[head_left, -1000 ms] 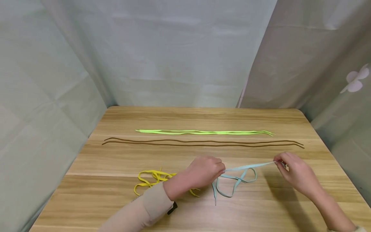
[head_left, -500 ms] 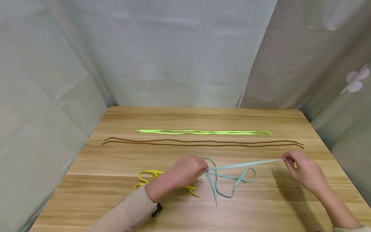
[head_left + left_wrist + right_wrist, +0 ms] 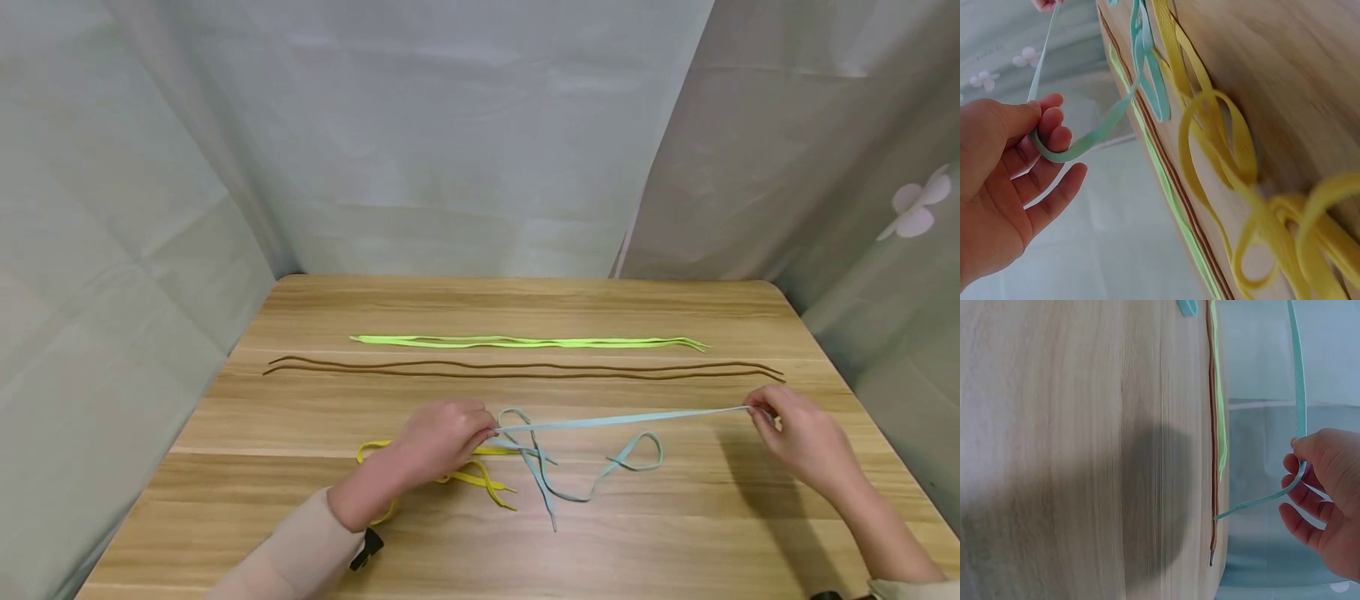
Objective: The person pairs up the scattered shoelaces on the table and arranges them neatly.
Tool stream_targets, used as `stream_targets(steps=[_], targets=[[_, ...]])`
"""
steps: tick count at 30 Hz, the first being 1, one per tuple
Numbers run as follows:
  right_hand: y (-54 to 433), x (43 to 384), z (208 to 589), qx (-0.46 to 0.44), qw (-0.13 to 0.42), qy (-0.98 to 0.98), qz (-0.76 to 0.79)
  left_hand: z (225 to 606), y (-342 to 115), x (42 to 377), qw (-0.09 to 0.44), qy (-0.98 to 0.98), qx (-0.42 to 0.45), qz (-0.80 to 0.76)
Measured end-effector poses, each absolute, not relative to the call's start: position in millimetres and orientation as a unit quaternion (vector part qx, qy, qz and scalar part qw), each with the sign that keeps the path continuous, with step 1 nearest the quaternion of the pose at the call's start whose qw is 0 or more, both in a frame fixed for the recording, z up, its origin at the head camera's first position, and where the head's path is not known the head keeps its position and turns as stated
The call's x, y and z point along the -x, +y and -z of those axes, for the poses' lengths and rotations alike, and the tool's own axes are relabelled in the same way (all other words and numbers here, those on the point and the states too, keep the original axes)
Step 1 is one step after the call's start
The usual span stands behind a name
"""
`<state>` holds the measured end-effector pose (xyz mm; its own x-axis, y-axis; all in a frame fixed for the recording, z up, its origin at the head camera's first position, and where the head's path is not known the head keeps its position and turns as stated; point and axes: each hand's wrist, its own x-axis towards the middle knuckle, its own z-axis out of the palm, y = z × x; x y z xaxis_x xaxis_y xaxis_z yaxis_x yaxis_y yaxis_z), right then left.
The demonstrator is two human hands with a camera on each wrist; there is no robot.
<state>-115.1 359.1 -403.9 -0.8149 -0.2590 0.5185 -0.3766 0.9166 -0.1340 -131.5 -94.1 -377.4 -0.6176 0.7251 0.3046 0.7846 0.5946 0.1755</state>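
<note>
A light blue shoelace (image 3: 615, 421) stretches nearly straight between my two hands above the table. My left hand (image 3: 450, 437) pinches it between thumb and forefinger, and the rest of the lace hangs from there in loops onto the wood. At the other side my right hand (image 3: 806, 437) pinches the lace near its end; a short tail (image 3: 1254, 503) hangs past the fingers in the right wrist view. Beneath and beside my left hand lies a tangled yellow shoelace (image 3: 1216, 144), partly hidden by that hand and forearm in the head view.
Farther back, a pair of brown laces (image 3: 525, 376) lies side by side across the wooden table (image 3: 675, 550). Behind them is a pair of neon green laces (image 3: 450, 341), also laid lengthwise. Pale curtains (image 3: 450, 150) stand around the table's back and sides.
My left hand has moved left along the blue lace, over the yellow one, and my right hand slightly right. The taut span between them has grown longer.
</note>
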Motion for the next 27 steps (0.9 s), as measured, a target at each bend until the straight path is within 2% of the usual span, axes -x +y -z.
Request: stream_targets(steps=[11, 22, 27], targets=[[370, 117, 405, -0.148, 0.243, -0.952, -0.115, 375, -133, 134, 0.108, -0.896, 0.395, 0.171], [373, 117, 410, -0.154, 0.243, -0.950, -0.119, 383, -185, 148, 0.064, -0.936, 0.300, 0.175], [373, 119, 411, -0.158, 0.243, -0.950, -0.118, 388, -210, 154, 0.060, -0.946, 0.266, 0.177]])
